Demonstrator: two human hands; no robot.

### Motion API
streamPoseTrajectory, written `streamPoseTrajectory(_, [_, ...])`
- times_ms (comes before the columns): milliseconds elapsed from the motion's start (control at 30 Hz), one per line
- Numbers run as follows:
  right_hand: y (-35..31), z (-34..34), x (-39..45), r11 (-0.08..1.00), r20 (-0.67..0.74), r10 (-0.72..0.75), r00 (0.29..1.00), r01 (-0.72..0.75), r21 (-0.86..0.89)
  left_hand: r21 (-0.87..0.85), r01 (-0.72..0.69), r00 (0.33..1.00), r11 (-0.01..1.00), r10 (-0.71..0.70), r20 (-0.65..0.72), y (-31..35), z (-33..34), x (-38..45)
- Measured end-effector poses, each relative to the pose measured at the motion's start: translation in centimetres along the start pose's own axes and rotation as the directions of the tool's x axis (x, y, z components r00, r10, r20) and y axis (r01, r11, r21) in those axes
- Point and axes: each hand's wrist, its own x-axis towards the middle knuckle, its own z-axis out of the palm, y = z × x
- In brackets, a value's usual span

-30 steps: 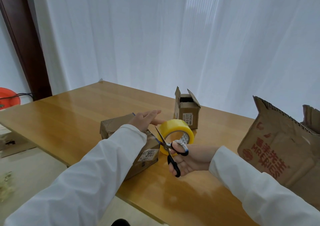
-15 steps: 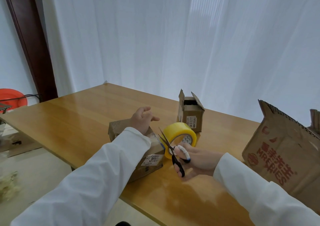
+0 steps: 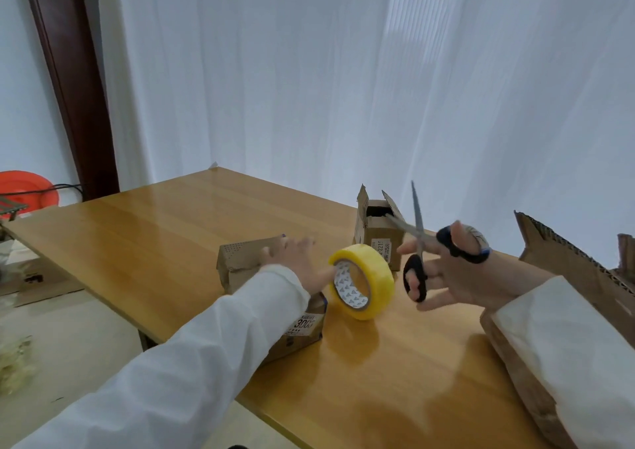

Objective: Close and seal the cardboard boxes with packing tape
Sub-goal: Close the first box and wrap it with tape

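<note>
A closed cardboard box (image 3: 240, 264) lies on the wooden table (image 3: 154, 242), and my left hand (image 3: 295, 259) rests flat on top of it with the fingers spread. A yellow roll of packing tape (image 3: 364, 282) stands on edge just right of that box, and my left thumb touches the roll. My right hand (image 3: 457, 270) holds black-handled scissors (image 3: 417, 242) up in the air right of the roll, blades apart and pointing upward. A small open box (image 3: 378, 239) stands behind the roll, flaps up.
A large open box (image 3: 577, 277) with torn corrugated flaps stands at the right, partly behind my right sleeve. White curtains hang behind the table. An orange round thing (image 3: 27, 191) and flat cardboard (image 3: 37, 277) lie off the table's left edge.
My right hand has lifted the scissors up and to the right, away from the tape roll. The roll now stands free on the table. My left hand has slid right along the box toward the roll.
</note>
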Motion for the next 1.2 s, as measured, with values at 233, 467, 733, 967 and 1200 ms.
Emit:
streamPoseTrajectory(233, [4.8, -2.7, 4.2, 0.616, -0.641, -0.024, 0.767, -0.494, -0.614, 0.16, 0.072, 0.967, 0.985, -0.108, 0.232, 1.7, 0.3, -0.6])
streamPoseTrajectory(467, [8.3, -1.8, 5.9, 0.155, -0.629, 0.007, 0.777, -0.622, -0.767, 0.138, 0.044, 0.977, 0.99, -0.071, 0.201, 1.4, 0.5, 0.4])
streamPoseTrajectory(733, [6.4, 0.6, 9.5, 0.792, -0.213, -0.213, 0.954, 0.041, -0.609, 0.038, 0.025, 0.978, 0.999, -0.032, 0.208, 0.6, 0.3, -0.3])
streamPoseTrajectory(967, [7.0, 1.9, 9.3, 0.915, -0.092, -0.039, 0.995, -0.002, -0.402, 0.226, -0.034, 0.945, 0.973, -0.042, 0.324, 0.9, -0.5, -1.4])
streamPoseTrajectory(1200, [7.4, 4.1, 8.8, 0.834, -0.071, -0.179, 0.981, 0.113, -0.54, -0.043, -0.083, 0.98, 0.996, 0.089, 0.176, 0.8, -0.5, -1.0])
